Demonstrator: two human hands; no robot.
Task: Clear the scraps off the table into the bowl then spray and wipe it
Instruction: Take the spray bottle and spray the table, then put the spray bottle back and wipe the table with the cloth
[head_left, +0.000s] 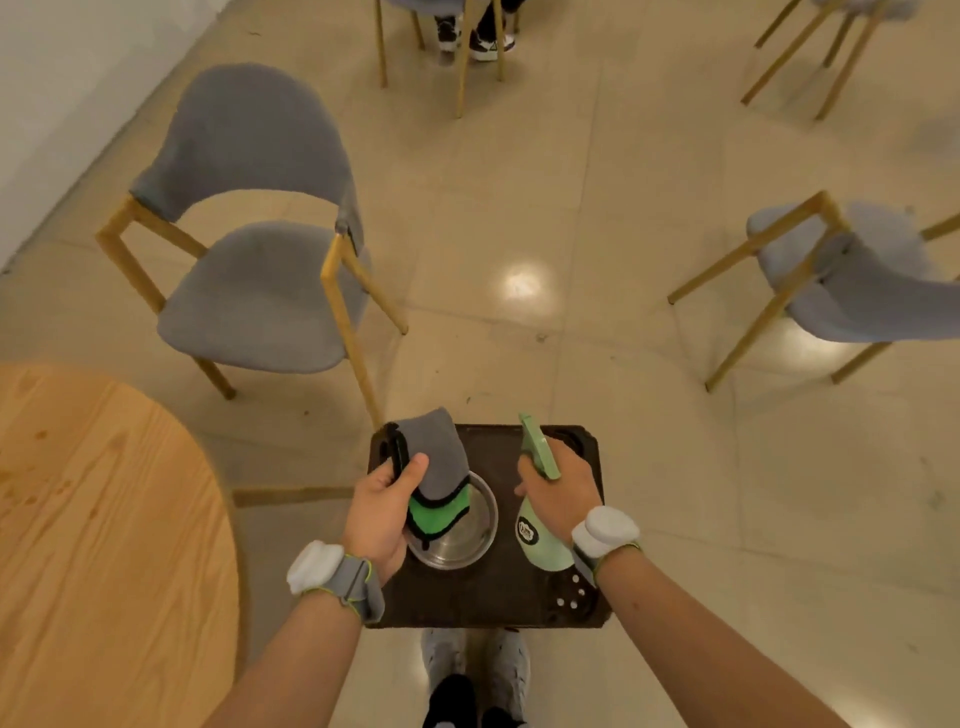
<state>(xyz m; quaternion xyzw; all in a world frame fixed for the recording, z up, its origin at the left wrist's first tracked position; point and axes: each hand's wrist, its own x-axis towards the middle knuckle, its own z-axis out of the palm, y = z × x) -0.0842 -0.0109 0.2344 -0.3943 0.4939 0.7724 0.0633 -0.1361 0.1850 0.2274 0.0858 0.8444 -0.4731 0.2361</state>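
My left hand (382, 512) grips a folded grey and green cloth (439, 470) together with the left edge of a dark brown tray (493, 597). A steel bowl (470, 535) stands on the tray, partly under the cloth. My right hand (563, 491) holds a pale green spray bottle (543, 540) by its neck, nozzle pointing away from me, over the tray's right side. The round wooden table (104, 545) lies to my left, with small reddish-brown stains near its left part.
A grey chair with wooden legs (260, 291) stands beyond the table. Another grey chair (852, 280) is at the right. Farther back, a seated person's shoes (478, 41) show under a third chair. My own shoes (475, 670) are below the tray.
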